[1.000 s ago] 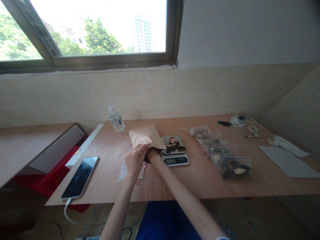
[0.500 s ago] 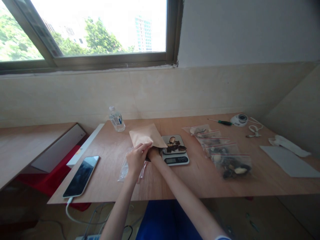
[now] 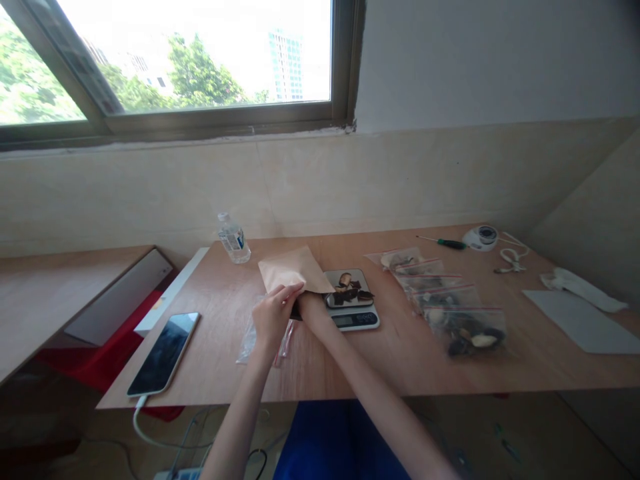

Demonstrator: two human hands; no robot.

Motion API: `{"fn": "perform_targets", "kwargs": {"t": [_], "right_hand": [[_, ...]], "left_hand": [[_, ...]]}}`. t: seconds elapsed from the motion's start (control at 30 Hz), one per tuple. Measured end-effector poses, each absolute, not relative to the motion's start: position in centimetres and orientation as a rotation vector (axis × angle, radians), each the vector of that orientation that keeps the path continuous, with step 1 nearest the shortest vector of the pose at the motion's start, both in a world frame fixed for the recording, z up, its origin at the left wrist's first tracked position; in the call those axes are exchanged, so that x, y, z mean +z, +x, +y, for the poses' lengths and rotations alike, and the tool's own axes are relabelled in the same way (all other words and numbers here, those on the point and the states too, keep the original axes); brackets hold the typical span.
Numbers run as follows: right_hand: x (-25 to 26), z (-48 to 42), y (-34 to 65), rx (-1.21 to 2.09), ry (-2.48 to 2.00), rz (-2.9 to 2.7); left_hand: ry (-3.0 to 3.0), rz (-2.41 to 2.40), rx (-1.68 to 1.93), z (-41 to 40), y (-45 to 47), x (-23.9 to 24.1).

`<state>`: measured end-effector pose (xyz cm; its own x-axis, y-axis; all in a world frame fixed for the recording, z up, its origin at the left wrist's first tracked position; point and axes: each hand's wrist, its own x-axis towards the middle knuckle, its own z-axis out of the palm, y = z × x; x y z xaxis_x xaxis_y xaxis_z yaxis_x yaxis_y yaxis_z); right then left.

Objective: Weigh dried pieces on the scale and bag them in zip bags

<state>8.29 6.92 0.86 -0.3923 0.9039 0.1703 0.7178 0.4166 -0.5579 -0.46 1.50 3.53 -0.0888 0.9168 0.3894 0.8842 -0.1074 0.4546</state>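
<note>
My left hand (image 3: 275, 311) pinches the near edge of a tan paper bag (image 3: 290, 267), held just above the table. My right hand (image 3: 311, 308) reaches into the mouth of that bag, so its fingers are hidden. Close by on the right, a white kitchen scale (image 3: 354, 321) carries several dark brown pieces (image 3: 350, 292) that look like dried mushroom. Below my left hand lie clear plastic bags (image 3: 247, 343), partly covered by my wrist.
Several zip bags (image 3: 465, 333) of dried pieces overlap in a row to the right. A water bottle (image 3: 233, 240) stands at the back left, a charging phone (image 3: 164, 353) at the left edge. Farther right are a screwdriver (image 3: 450, 244), a white camera (image 3: 481, 238) and a grey sheet (image 3: 583, 327).
My right hand has shifted very slightly within the bag's mouth. My left hand keeps its pinch, and the pieces on the scale look the same.
</note>
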Motion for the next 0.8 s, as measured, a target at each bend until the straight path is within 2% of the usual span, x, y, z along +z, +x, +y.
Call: {"fn": "perform_targets", "kwargs": {"t": [0.3, 0.6, 0.8], "right_hand": [[2.0, 1.2, 13.9, 0.489, -1.217, -2.033], [2.2, 2.9, 19.0, 0.476, -1.182, -1.675], [1.7, 7.5, 20.5, 0.188, -1.432, -2.049]], "left_hand": [[2.073, 2.070, 0.945, 1.9, -1.0, 4.1], [2.048, 2.119, 0.987, 2.1, -1.8, 4.5], [2.018, 2.130, 1.050, 2.3, -2.4, 4.5]]}}
